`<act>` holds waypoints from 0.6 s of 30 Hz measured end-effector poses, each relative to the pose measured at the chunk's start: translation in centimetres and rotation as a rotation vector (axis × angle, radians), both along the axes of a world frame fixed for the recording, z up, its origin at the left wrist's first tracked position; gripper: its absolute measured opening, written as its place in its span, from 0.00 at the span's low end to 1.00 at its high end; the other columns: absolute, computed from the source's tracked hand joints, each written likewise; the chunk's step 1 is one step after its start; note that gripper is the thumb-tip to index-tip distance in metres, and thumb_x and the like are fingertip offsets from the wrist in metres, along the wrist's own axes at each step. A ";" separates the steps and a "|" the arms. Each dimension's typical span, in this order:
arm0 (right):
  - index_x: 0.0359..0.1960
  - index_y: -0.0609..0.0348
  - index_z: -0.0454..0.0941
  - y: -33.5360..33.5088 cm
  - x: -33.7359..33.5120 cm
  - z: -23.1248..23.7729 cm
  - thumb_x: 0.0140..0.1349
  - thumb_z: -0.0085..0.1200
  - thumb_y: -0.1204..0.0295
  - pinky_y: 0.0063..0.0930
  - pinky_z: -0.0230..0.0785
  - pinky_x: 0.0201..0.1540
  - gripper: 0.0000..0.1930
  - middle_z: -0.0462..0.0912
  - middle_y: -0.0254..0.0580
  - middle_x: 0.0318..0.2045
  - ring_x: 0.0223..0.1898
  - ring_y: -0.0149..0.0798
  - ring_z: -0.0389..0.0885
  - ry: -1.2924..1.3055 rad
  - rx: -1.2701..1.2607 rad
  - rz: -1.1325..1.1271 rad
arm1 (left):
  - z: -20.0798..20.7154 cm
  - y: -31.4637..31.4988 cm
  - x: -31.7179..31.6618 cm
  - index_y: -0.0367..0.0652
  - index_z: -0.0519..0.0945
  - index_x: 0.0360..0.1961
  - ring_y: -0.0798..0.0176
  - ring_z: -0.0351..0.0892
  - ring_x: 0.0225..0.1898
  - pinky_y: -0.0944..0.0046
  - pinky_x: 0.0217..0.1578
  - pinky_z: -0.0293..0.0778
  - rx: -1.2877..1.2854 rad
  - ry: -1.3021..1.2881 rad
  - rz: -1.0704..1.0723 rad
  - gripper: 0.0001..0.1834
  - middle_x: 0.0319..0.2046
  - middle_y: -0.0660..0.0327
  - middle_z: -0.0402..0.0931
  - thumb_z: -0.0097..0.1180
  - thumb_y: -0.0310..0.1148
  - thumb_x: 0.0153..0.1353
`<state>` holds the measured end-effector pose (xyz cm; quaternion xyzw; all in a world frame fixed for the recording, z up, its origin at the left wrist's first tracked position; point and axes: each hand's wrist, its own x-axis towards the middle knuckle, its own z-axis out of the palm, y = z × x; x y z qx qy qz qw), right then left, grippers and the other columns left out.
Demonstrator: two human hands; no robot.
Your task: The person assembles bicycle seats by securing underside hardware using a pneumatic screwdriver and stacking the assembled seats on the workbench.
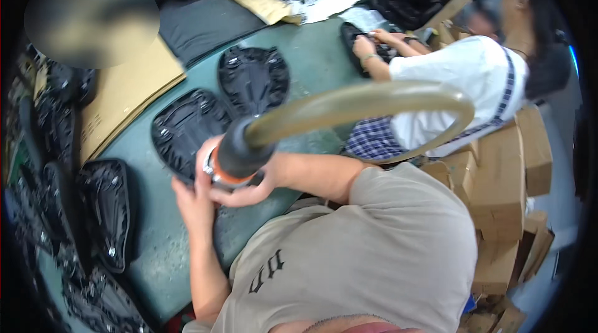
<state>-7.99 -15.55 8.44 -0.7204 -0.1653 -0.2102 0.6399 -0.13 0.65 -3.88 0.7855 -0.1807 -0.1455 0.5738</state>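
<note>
Two hands close round a hose-fed tool at the edge of a green worktable.

The right hand [244, 191] wraps its fingers tight round the black tool [240, 149] with an orange ring, held just above the table [311, 59]; one yellowish hose [374, 98] loops from its top. The left hand [194, 199] presses flat against the tool's near side, its hold unclear. Two black moulded covers [252, 78] lie side by side just beyond the tool, a third [109, 208] sits to the left. Across the table one person in a white shirt [473, 78] handles another black piece. Stacked cardboard boxes [504, 190] stand at the right.
</note>
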 end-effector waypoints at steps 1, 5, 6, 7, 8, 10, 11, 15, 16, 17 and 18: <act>0.44 0.62 0.81 0.1 0.9 0.4 0.53 0.68 0.72 0.31 0.78 0.46 0.16 0.87 0.42 0.39 0.39 0.37 0.86 -0.013 -0.074 0.036 | -1.9 0.4 0.6 0.22 0.65 0.64 0.40 0.86 0.46 0.49 0.44 0.80 0.092 -0.271 0.053 0.36 0.45 0.34 0.83 0.62 0.42 0.68; 0.55 0.58 0.74 -0.4 1.2 0.7 0.58 0.61 0.83 0.34 0.77 0.49 0.22 0.81 0.43 0.48 0.42 0.39 0.84 -0.151 -0.056 0.143 | 0.0 1.2 1.4 0.22 0.72 0.53 0.24 0.80 0.49 0.39 0.52 0.76 0.275 -0.088 0.002 0.27 0.44 0.24 0.79 0.53 0.40 0.67; 0.56 0.56 0.73 -0.2 0.8 0.4 0.57 0.62 0.84 0.30 0.77 0.47 0.24 0.81 0.46 0.47 0.42 0.34 0.83 -0.115 0.152 0.257 | 0.7 2.5 1.5 0.23 0.73 0.53 0.23 0.80 0.48 0.37 0.53 0.75 0.346 -0.117 -0.004 0.26 0.41 0.25 0.80 0.51 0.39 0.66; 0.58 0.56 0.71 -0.1 -0.3 1.9 0.58 0.60 0.84 0.29 0.78 0.40 0.25 0.80 0.49 0.46 0.37 0.32 0.83 -0.010 0.280 0.279 | 2.1 3.6 1.7 0.24 0.73 0.53 0.24 0.80 0.47 0.37 0.53 0.75 0.402 -0.110 -0.021 0.26 0.40 0.27 0.80 0.50 0.39 0.65; 0.58 0.59 0.71 -0.4 -1.0 2.2 0.59 0.64 0.78 0.36 0.76 0.29 0.25 0.79 0.53 0.43 0.27 0.40 0.81 -0.051 0.432 0.272 | 3.6 4.3 2.0 0.25 0.73 0.53 0.24 0.80 0.46 0.37 0.53 0.75 0.446 -0.094 -0.050 0.26 0.39 0.28 0.81 0.49 0.39 0.64; 0.59 0.60 0.67 -0.2 -2.3 4.0 0.60 0.63 0.75 0.35 0.75 0.27 0.26 0.74 0.49 0.41 0.24 0.37 0.78 -0.097 0.491 0.118 | 3.9 7.7 2.4 0.27 0.74 0.55 0.25 0.81 0.45 0.37 0.52 0.75 0.437 -0.192 -0.119 0.26 0.39 0.30 0.81 0.47 0.39 0.63; 0.58 0.60 0.66 -0.9 -2.8 4.1 0.60 0.62 0.75 0.34 0.75 0.27 0.25 0.72 0.48 0.40 0.22 0.36 0.76 -0.122 0.479 0.073 | 4.3 8.5 2.9 0.29 0.74 0.57 0.31 0.81 0.49 0.41 0.54 0.76 0.531 -0.134 -0.191 0.25 0.44 0.33 0.82 0.50 0.38 0.65; 0.56 0.61 0.67 -2.5 -3.5 3.5 0.61 0.62 0.76 0.33 0.76 0.29 0.23 0.74 0.47 0.39 0.23 0.35 0.78 -0.132 0.504 0.044 | 6.4 8.9 1.4 0.32 0.77 0.57 0.41 0.78 0.57 0.50 0.57 0.75 0.343 -0.519 0.063 0.24 0.54 0.43 0.79 0.64 0.31 0.62; 0.56 0.61 0.67 -2.8 -3.7 3.3 0.62 0.61 0.76 0.33 0.76 0.29 0.22 0.74 0.47 0.39 0.23 0.35 0.78 -0.131 0.507 0.040 | 8.5 8.4 1.0 0.32 0.77 0.57 0.40 0.78 0.56 0.50 0.58 0.75 0.237 -0.646 0.110 0.24 0.53 0.44 0.79 0.65 0.30 0.61; 0.55 0.62 0.67 -2.9 -3.8 3.1 0.62 0.60 0.76 0.33 0.76 0.29 0.22 0.73 0.47 0.39 0.22 0.34 0.77 -0.130 0.509 0.033 | 10.9 7.8 0.7 0.32 0.77 0.57 0.40 0.78 0.55 0.50 0.58 0.75 0.129 -0.773 0.153 0.24 0.53 0.44 0.79 0.67 0.28 0.59; 0.55 0.62 0.67 -3.1 -3.9 3.0 0.62 0.60 0.76 0.33 0.76 0.29 0.22 0.73 0.47 0.39 0.22 0.34 0.77 -0.125 0.513 0.042 | 13.7 7.5 0.4 0.32 0.78 0.56 0.40 0.79 0.54 0.50 0.58 0.74 0.020 -0.861 0.164 0.25 0.53 0.44 0.79 0.69 0.26 0.57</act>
